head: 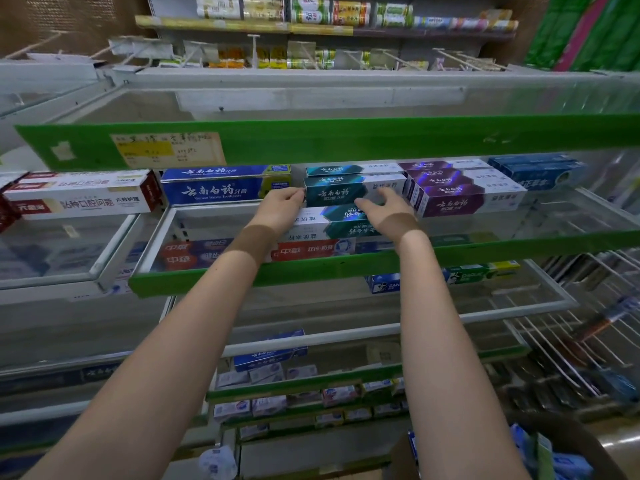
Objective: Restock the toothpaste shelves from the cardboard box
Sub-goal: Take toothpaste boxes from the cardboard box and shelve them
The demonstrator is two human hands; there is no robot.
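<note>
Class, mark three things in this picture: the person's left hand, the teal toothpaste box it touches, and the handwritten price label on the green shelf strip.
left hand [282, 204], head view, back of the hand.
teal toothpaste box [334, 195], head view, printed front face.
price label [168, 148], head view, its yellow patch.

The right hand covers part of the 2 upside-down teal-and-white toothpaste cartons. The brown cardboard box is cut off by the bottom edge, its contents blurred. Small pale cartons on the lowest green-edged shelves are too blurred to read.
</note>
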